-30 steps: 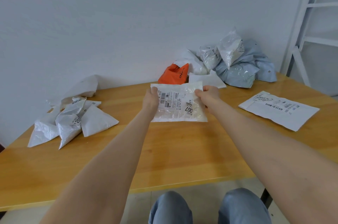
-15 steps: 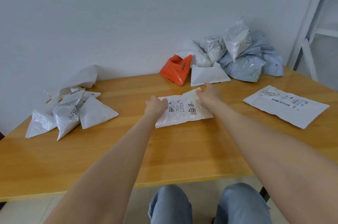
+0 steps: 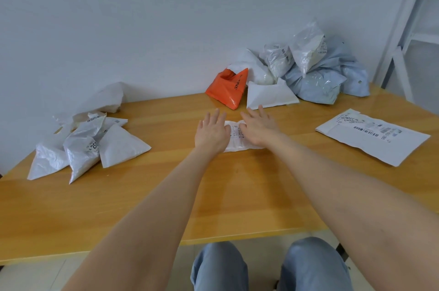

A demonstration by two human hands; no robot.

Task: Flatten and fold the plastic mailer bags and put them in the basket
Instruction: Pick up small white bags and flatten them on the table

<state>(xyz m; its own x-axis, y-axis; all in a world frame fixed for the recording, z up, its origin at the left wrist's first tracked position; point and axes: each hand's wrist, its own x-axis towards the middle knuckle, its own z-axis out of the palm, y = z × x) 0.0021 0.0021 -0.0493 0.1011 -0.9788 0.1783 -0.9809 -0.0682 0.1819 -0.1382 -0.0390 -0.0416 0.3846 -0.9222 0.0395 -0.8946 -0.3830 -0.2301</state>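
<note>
Both hands flat, fingers spread, left, right, pressing mailer bag

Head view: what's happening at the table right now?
A person presses both palms, left hand and right hand, fingers straight, onto a white mailer bag in the middle of the wooden table. The bag shows as a narrow strip beneath them. Folded white bags lie at the left. A heap of crumpled bags sits at the back right beside an orange bag. One flat mailer lies at the right. No basket is in view.
</note>
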